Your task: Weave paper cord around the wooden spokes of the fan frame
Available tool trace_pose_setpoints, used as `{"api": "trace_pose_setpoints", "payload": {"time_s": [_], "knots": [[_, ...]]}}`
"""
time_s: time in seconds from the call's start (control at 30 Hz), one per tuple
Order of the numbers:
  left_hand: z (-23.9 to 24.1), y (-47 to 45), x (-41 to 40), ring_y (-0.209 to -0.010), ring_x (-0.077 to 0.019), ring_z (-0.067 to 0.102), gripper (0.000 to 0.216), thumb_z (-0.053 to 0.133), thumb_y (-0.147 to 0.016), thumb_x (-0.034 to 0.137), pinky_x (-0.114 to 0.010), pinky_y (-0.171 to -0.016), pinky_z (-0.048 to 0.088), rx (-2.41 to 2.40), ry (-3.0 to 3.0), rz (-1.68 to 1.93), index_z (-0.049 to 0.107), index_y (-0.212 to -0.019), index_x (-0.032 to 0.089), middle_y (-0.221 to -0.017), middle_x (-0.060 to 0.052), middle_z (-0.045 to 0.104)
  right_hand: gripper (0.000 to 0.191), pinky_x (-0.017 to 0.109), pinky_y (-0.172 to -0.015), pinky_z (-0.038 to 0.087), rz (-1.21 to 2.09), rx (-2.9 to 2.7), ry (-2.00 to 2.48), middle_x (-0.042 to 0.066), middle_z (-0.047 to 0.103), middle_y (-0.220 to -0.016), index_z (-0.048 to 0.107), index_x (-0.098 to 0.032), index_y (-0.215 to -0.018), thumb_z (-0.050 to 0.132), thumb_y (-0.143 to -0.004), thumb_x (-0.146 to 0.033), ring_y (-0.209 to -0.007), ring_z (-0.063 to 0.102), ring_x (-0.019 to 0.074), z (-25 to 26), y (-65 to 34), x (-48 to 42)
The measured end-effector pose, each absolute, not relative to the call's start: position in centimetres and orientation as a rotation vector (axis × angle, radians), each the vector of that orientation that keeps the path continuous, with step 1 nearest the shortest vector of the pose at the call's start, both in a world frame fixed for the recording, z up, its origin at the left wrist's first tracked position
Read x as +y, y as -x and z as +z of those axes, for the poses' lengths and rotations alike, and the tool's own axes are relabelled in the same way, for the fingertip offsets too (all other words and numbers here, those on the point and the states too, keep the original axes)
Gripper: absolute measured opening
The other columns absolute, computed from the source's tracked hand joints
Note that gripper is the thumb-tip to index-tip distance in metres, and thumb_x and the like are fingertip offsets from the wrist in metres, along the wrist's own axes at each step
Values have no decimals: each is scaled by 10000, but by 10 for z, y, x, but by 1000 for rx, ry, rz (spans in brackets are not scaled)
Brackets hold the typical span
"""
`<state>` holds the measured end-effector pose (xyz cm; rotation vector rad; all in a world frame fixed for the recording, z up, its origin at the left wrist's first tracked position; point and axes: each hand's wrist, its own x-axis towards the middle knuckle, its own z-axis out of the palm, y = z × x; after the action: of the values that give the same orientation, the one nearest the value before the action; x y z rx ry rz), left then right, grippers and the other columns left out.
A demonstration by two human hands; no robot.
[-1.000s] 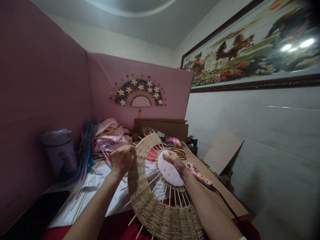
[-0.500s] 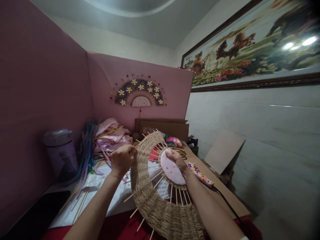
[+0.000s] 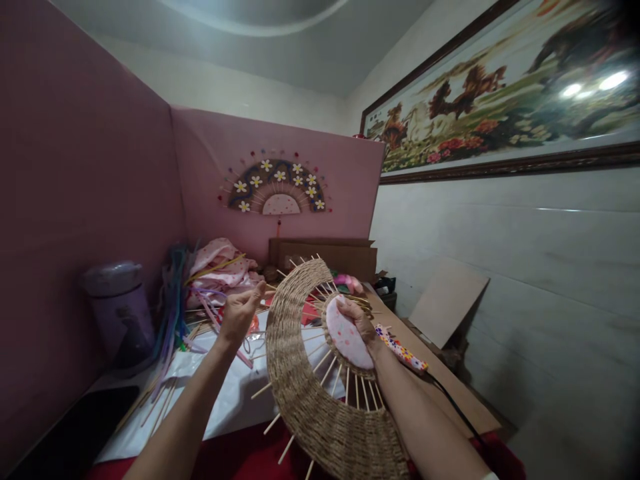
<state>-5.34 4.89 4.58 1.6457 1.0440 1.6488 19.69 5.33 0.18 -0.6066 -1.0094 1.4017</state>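
A half-round woven fan (image 3: 305,387) of tan cord on thin wooden sticks stands tilted in front of me. My right hand (image 3: 357,319) grips its pink dotted centre pad (image 3: 346,341), fingers curled over the top. My left hand (image 3: 241,313) is just left of the woven band, fingers partly spread and thumb raised, apart from the weave, with nothing visible in it.
A finished flowered fan (image 3: 276,187) hangs on the pink partition. Coloured strips and sticks (image 3: 175,300), pink cloth (image 3: 220,263) and a lilac jar (image 3: 120,310) crowd the left. A dotted tool with black cord (image 3: 400,352) lies right, cardboard boxes (image 3: 325,253) behind.
My left hand has let go of the woven band's edge and opened beside it. The fan has turned slightly and shifted right with my right hand.
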Motion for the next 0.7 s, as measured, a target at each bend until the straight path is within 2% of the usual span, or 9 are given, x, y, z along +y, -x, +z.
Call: {"api": "trace_pose_setpoints", "payload": {"time_s": [0.1, 0.17, 0.23, 0.33, 0.43, 0.53, 0.7], "knots": [[46, 50, 46, -367, -60, 286, 472, 547, -707, 571, -215, -398, 234, 999, -1480, 1567, 710, -665, 130, -379, 42, 369, 174, 220, -536, 442, 1404, -992, 583, -26, 620, -619, 615, -188, -710, 719, -646, -312, -532, 551, 103, 2, -197, 52], [47, 49, 44, -366, -40, 155, 519, 560, -668, 608, -213, -387, 112, 973, -1388, 1523, 703, -669, 109, -374, 79, 220, 177, 220, -534, 441, 1417, -971, 585, -28, 617, -615, 614, -190, -709, 726, -637, -306, -528, 548, 103, 2, -196, 51], [48, 48, 41, -385, -35, 115, 533, 583, -638, 615, -217, -404, 60, 932, -1328, 1487, 700, -688, 98, -406, 92, 162, 178, 218, -522, 432, 1411, -973, 592, -29, 610, -607, 609, -194, -707, 726, -636, -308, -519, 541, 104, 3, -196, 51], [48, 47, 40, -396, -32, 113, 496, 631, -612, 575, -215, -413, 45, 890, -1288, 1431, 698, -730, 98, -432, 95, 166, 193, 219, -511, 420, 1396, -974, 602, -31, 597, -592, 596, -196, -688, 730, -622, -319, -505, 528, 103, 5, -196, 52], [46, 46, 41, -396, -26, 143, 423, 704, -557, 490, -205, -414, 63, 882, -1295, 1404, 692, -734, 106, -432, 88, 245, 221, 224, -506, 418, 1391, -962, 630, -32, 592, -587, 594, -195, -682, 747, -588, -323, -495, 519, 103, 5, -197, 54], [43, 45, 43, -388, -25, 199, 371, 724, -538, 453, -200, -409, 106, 922, -1316, 1389, 674, -675, 113, -440, 64, 362, 219, 232, -525, 429, 1330, -976, 637, -26, 605, -605, 600, -197, -688, 740, -591, -335, -520, 532, 111, 4, -198, 57], [43, 47, 45, -355, -33, 226, 351, 724, -529, 465, -204, -384, 143, 1022, -1378, 1424, 653, -557, 122, -362, 62, 361, 249, 220, -510, 422, 1342, -945, 662, -25, 603, -585, 604, -179, -670, 767, -547, -321, -510, 525, 103, 4, -197, 59]]}}
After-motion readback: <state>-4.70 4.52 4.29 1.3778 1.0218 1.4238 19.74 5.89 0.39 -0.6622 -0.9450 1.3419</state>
